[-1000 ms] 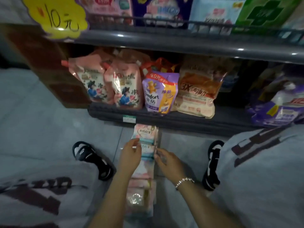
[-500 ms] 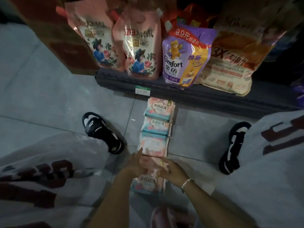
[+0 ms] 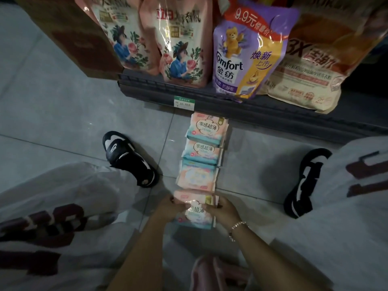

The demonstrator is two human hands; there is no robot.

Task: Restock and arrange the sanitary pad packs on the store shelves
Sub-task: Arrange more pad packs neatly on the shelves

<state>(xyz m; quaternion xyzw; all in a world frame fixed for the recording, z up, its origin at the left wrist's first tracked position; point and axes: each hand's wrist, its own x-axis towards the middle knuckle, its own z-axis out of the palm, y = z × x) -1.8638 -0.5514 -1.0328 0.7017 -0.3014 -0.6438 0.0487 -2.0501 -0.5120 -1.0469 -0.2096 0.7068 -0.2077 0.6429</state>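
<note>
A row of pink and teal sanitary pad packs lies on the grey tiled floor, running from the bottom shelf towards me. The farthest pack sits against the shelf edge, a second pack and a third pack follow it. Both hands grip the nearest pack: my left hand holds its left side, my right hand, with a bracelet at the wrist, holds its right side. More pink packs show dimly at the bottom edge.
The dark bottom shelf carries pink detergent pouches, a purple Comfort pouch and an orange and beige bag. A brown box stands at the left. My black sandals flank the row.
The view has tilted down and closer to the floor. My hands moved from the middle of the row back to the nearest pack and now grip it on both sides.
</note>
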